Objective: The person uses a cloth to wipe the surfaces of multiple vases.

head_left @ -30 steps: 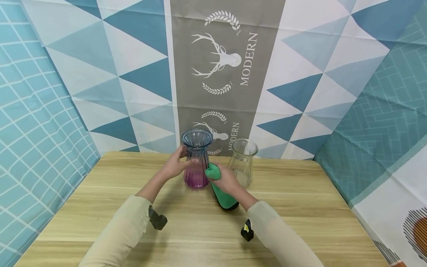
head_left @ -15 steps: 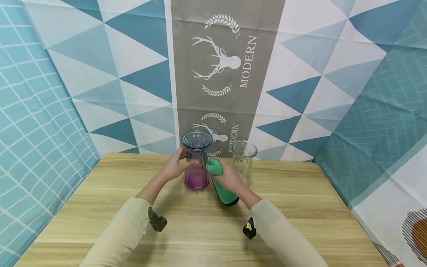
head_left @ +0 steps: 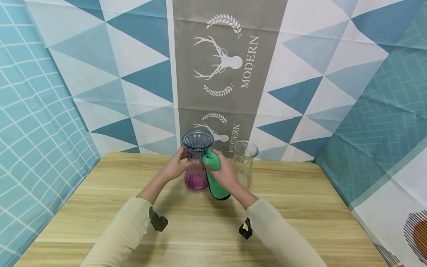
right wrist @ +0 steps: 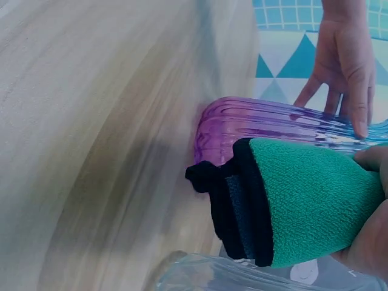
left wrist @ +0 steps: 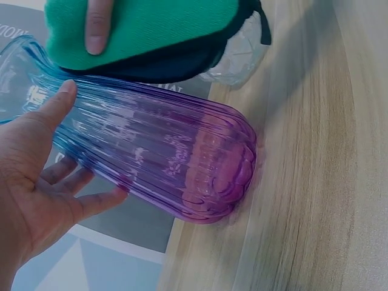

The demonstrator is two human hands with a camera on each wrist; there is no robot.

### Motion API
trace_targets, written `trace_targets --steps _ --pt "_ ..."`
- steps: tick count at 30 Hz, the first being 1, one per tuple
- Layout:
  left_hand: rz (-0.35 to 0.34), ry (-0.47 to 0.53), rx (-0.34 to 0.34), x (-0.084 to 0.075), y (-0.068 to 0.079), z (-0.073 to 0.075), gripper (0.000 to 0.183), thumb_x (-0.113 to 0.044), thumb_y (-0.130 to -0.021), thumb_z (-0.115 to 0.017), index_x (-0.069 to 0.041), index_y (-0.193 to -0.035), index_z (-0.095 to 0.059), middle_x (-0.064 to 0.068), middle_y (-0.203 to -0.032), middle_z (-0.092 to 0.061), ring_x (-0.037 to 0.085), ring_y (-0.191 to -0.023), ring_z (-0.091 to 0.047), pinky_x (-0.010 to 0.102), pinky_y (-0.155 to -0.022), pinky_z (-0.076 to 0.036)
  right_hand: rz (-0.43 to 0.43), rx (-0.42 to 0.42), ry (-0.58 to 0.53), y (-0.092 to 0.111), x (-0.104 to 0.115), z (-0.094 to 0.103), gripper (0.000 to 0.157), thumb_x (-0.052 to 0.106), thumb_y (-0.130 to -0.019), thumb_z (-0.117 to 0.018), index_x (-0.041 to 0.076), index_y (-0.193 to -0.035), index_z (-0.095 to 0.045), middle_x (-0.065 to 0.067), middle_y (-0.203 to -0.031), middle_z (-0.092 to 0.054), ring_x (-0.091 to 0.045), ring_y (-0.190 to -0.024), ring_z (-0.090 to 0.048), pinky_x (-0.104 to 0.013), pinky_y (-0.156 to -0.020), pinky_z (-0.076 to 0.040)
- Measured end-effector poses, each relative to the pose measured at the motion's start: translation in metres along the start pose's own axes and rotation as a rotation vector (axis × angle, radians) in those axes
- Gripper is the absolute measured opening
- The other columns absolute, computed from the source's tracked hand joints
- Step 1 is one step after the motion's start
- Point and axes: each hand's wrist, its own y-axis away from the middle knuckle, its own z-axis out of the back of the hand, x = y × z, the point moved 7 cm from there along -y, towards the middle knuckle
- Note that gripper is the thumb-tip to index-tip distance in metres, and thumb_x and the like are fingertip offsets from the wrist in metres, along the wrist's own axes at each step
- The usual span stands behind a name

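Note:
A ribbed glass vase [head_left: 197, 163], blue at its flared rim and purple at the base, stands upright on the wooden table. My left hand [head_left: 176, 164] holds it around the upper body from the left, thumb in front and fingers behind, as the left wrist view [left wrist: 45, 176] shows. In my right hand [head_left: 225, 171] is a folded green cleaning cloth [right wrist: 309, 206] with dark edging, gripped so that it lies against the vase's right side. The cloth hides part of that side. Just right of my right hand stands a clear glass vase [head_left: 245, 163], partly covered by the hand.
The wooden table [head_left: 200, 230] ends at a wall covering [head_left: 140, 92] with triangles and a deer print close behind the vases. Blue tile-patterned cloth [head_left: 30, 122] hangs on the left, teal cloth [head_left: 373, 118] on the right.
My right hand has shifted up and left with the cloth, from the gap between the vases to the blue-purple vase's right side. My left hand keeps its hold; the vase stays in place.

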Motion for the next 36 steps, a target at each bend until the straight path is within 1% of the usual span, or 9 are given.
trace_targets --steps 4,8,12,15,19,22,25,31,36 --pt "0.008 -0.011 0.001 0.0 0.0 0.0 0.077 -0.036 -0.084 -0.068 -0.006 -0.142 -0.027 0.024 -0.143 -0.038 0.04 -0.133 -0.037 0.053 -0.107 -0.035 0.0 0.035 0.064 0.001 -0.006 -0.006 0.061 0.019 -0.082 -0.071 0.011 -0.137 -0.045 -0.015 -0.128 -0.057 -0.033 -0.113 -0.057 -0.048 -0.091 -0.049" --pt "-0.013 -0.012 0.002 -0.002 0.0 0.0 0.079 -0.037 -0.084 -0.068 -0.007 -0.143 -0.026 0.023 -0.141 -0.041 0.04 -0.132 -0.038 0.053 -0.106 -0.036 0.019 0.073 0.099 0.004 -0.013 -0.011 0.061 0.016 -0.081 -0.072 0.006 -0.135 -0.046 -0.016 -0.126 -0.058 -0.033 -0.112 -0.058 -0.047 -0.091 -0.049" --pt "-0.019 0.008 -0.008 -0.005 0.0 -0.001 0.081 -0.038 -0.083 -0.069 -0.009 -0.144 -0.025 0.02 -0.139 -0.045 0.039 -0.131 -0.04 0.054 -0.106 -0.036 0.007 0.123 0.131 0.008 -0.023 -0.016 0.058 0.016 -0.081 -0.072 0.005 -0.133 -0.048 -0.016 -0.121 -0.061 -0.033 -0.108 -0.06 -0.046 -0.09 -0.05" --pt "0.0 0.009 -0.033 -0.006 0.0 -0.002 0.084 -0.04 -0.08 -0.072 -0.011 -0.143 -0.027 0.019 -0.138 -0.046 0.037 -0.131 -0.041 0.054 -0.107 -0.035 0.001 0.161 0.168 0.01 -0.031 -0.02 0.056 0.018 -0.082 -0.071 0.006 -0.132 -0.049 -0.015 -0.119 -0.062 -0.032 -0.106 -0.06 -0.045 -0.089 -0.051" --pt "0.019 -0.005 -0.076 -0.006 0.0 -0.004 0.089 -0.043 -0.074 -0.076 -0.011 -0.141 -0.028 0.017 -0.135 -0.048 0.036 -0.13 -0.041 0.052 -0.106 -0.036 0.012 0.191 0.199 0.013 -0.037 -0.026 0.051 0.016 -0.082 -0.071 0.003 -0.128 -0.052 -0.015 -0.111 -0.065 -0.03 -0.101 -0.062 -0.043 -0.085 -0.052" --pt "0.02 -0.006 -0.124 -0.007 0.0 -0.006 0.091 -0.042 -0.072 -0.078 -0.012 -0.141 -0.027 0.016 -0.132 -0.049 0.035 -0.128 -0.043 0.051 -0.105 -0.039 -0.015 0.224 0.207 0.016 -0.042 -0.03 0.054 0.015 -0.081 -0.072 0.002 -0.129 -0.051 -0.016 -0.111 -0.065 -0.031 -0.101 -0.062 -0.043 -0.085 -0.052" --pt "0.017 -0.02 -0.174 -0.009 0.0 -0.008 0.095 -0.041 -0.071 -0.079 -0.011 -0.143 -0.025 0.018 -0.132 -0.048 0.035 -0.126 -0.045 0.05 -0.103 -0.04 -0.041 0.255 0.214 0.018 -0.046 -0.032 0.058 0.015 -0.081 -0.072 0.002 -0.132 -0.048 -0.018 -0.115 -0.063 -0.032 -0.104 -0.061 -0.044 -0.088 -0.051" --pt "0.039 -0.068 -0.234 -0.014 0.0 -0.009 0.091 -0.04 -0.072 -0.078 -0.005 -0.14 -0.027 0.022 -0.13 -0.049 0.037 -0.124 -0.046 0.05 -0.103 -0.041 -0.03 0.249 0.218 0.02 -0.048 -0.03 0.058 0.016 -0.08 -0.072 0.003 -0.131 -0.049 -0.018 -0.115 -0.063 -0.033 -0.105 -0.061 -0.045 -0.089 -0.051" --pt "0.009 -0.046 -0.246 -0.018 0.0 -0.01 0.086 -0.034 -0.074 -0.078 -0.005 -0.138 -0.029 0.022 -0.129 -0.049 0.037 -0.123 -0.047 0.05 -0.104 -0.04 -0.015 0.21 0.189 0.017 -0.049 -0.023 0.055 0.018 -0.083 -0.07 0.007 -0.132 -0.049 -0.015 -0.116 -0.064 -0.031 -0.105 -0.062 -0.045 -0.088 -0.051"
